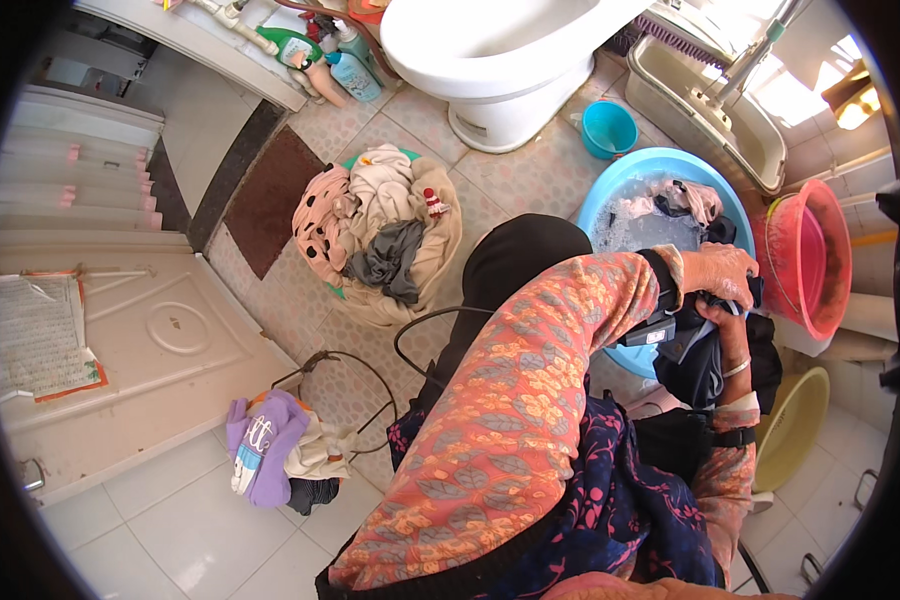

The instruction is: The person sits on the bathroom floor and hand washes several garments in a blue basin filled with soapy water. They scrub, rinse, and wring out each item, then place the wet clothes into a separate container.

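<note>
My left hand (pixel 722 274) and my right hand (pixel 726 324) are close together at the near right rim of a light blue plastic basin (pixel 594 201). Both are closed on a dark garment (pixel 694 364), whose grey-and-black folds hang below them beside the rim. Part of the cloth is hidden by my fingers and left forearm. Inside the basin, sudsy water (pixel 649 232) surrounds a pink garment (pixel 696 199) and some dark cloth. My left sleeve crosses over my dark-clad knee (pixel 529 240).
A pink-red bucket (pixel 787 259) and a yellow basin (pixel 795 427) stand at the right. Beyond are a small turquoise tub (pixel 609 129), a mop bucket (pixel 705 112) and a toilet (pixel 487 82). Clothes (pixel 379 225) are heaped left of my knee; more clothes (pixel 270 450) lie near a door (pixel 157 360).
</note>
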Demonstrator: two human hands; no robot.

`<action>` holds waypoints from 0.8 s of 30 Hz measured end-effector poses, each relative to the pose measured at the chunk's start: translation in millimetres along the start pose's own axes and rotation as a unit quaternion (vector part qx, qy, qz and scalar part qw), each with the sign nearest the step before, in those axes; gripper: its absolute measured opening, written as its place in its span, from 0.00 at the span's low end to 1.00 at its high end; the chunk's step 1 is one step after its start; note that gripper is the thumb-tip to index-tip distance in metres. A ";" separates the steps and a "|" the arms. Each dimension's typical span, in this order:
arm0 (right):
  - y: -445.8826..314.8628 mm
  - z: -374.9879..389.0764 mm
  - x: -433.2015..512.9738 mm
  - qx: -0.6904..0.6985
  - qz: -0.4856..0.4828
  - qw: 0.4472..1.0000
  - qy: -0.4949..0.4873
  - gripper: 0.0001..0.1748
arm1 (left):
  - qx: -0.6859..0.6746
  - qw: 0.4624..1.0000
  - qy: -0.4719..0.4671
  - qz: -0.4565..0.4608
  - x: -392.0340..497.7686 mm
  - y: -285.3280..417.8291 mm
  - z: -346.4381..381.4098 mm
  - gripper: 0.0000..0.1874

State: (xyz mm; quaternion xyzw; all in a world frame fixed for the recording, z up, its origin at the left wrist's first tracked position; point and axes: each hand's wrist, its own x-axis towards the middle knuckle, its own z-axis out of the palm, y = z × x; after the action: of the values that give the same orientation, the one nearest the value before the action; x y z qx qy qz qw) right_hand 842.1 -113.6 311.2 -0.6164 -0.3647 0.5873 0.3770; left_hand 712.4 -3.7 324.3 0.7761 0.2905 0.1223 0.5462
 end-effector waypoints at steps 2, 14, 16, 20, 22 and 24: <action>9.1 -1.9 10.0 0.001 -0.030 1.000 0.010 0.25 | 0.004 0.995 0.098 -0.020 8.2 -6.8 13.4 0.29; 47.5 -21.5 37.7 0.046 -0.028 0.995 0.086 0.28 | 0.125 0.961 0.234 0.078 22.5 -5.8 21.7 0.22; 30.4 -30.0 20.1 0.195 -0.067 0.979 -0.010 0.34 | 0.072 0.971 0.212 0.079 21.5 4.5 12.9 0.24; 8.3 -28.1 2.1 0.264 -0.055 0.963 -0.033 0.35 | 0.059 0.977 0.175 0.110 15.1 16.3 -1.0 0.42; 3.1 -19.3 1.0 0.277 -0.015 0.961 0.025 0.33 | 0.048 0.986 0.122 0.108 10.6 21.3 -4.6 0.58; -2.1 -9.2 0.7 0.272 -0.054 0.961 -0.005 0.27 | -0.082 0.984 0.128 0.089 6.1 26.9 -7.3 0.60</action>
State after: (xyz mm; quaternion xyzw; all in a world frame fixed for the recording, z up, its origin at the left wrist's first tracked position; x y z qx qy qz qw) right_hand 851.4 -112.4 313.0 -0.4674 -0.2255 0.6462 0.5595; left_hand 722.1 -0.7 350.9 0.7291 0.2767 0.2924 0.5535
